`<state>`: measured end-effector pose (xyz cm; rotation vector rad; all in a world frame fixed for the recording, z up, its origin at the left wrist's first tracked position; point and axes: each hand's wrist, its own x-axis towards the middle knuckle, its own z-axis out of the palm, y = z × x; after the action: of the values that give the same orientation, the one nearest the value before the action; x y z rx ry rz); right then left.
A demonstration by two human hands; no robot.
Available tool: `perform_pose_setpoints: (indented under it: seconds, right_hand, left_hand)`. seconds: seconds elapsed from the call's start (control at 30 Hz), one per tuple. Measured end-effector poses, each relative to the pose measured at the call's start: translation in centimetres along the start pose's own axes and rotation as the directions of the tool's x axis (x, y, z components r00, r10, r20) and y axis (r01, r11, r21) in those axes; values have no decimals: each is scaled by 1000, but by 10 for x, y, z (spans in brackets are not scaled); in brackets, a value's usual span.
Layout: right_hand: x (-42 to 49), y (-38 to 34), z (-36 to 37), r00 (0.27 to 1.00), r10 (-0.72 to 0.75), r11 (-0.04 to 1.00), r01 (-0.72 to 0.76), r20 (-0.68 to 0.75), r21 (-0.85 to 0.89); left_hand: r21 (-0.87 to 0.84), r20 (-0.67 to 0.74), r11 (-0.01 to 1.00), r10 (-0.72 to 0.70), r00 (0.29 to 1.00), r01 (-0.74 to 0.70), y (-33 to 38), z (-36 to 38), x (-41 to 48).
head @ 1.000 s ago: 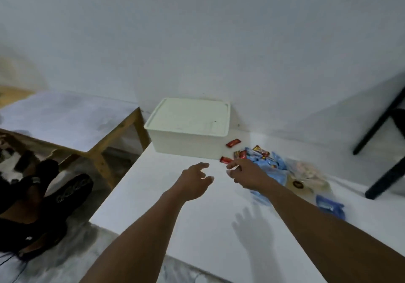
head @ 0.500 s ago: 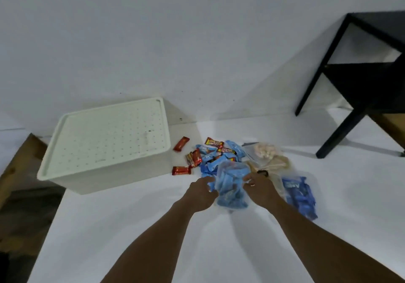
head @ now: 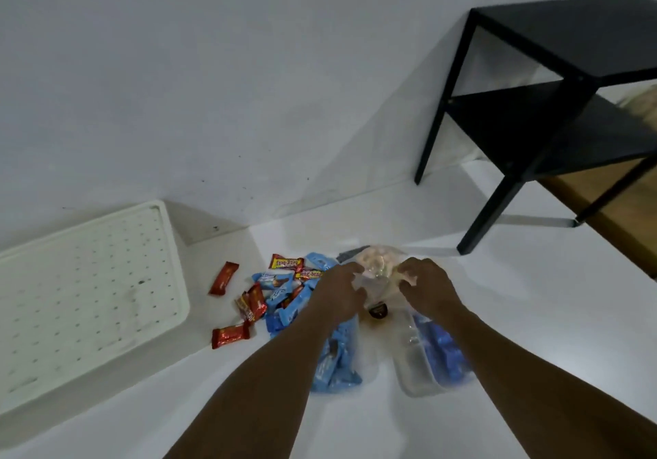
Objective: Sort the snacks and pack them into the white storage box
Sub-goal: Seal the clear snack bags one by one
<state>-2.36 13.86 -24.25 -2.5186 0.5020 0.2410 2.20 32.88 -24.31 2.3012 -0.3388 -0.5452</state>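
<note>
- White plastic storage box [head: 89, 291], lid on, sits far left on the worktop [head: 149, 398] against the wall.
- Red bar [head: 224, 278] lies alone beside it, long axis pointing away toward the wall; loose red and blue packets [head: 281, 298] crowd between box and hands.
- Left hand [head: 337, 295] and right hand [head: 426, 288]: each grip clenched on a clear bag of pale snacks [head: 378, 266].
- Black side table [head: 554, 103] stands far right.

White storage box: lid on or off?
On. The perforated lid lies flat across the white storage box, edge to edge; no interior shows.
</note>
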Motion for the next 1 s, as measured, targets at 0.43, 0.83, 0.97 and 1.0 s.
perform_pose_setpoints:
  seconds: [0.43,0.83,0.97,1.0]
  right_hand:
    - [57,22,67,913,-279,916,346,299,-203]
    - [26,5,58,935,-293,937,323,202,-136]
    - [15,-21,36,951,-266,963,258,154,71]
    - [14,-30,27,952,-266,961,250,149,116]
  left_hand:
    - [536,48,843,9,999,-33,-30,7,46]
    - [176,-160,984,-5,987,34,-38,-6,41]
    - [-57,-183,998,-40,982,30,-17,-37,32]
    - [-161,-158,985,-83,984,57,-10,-49,30]
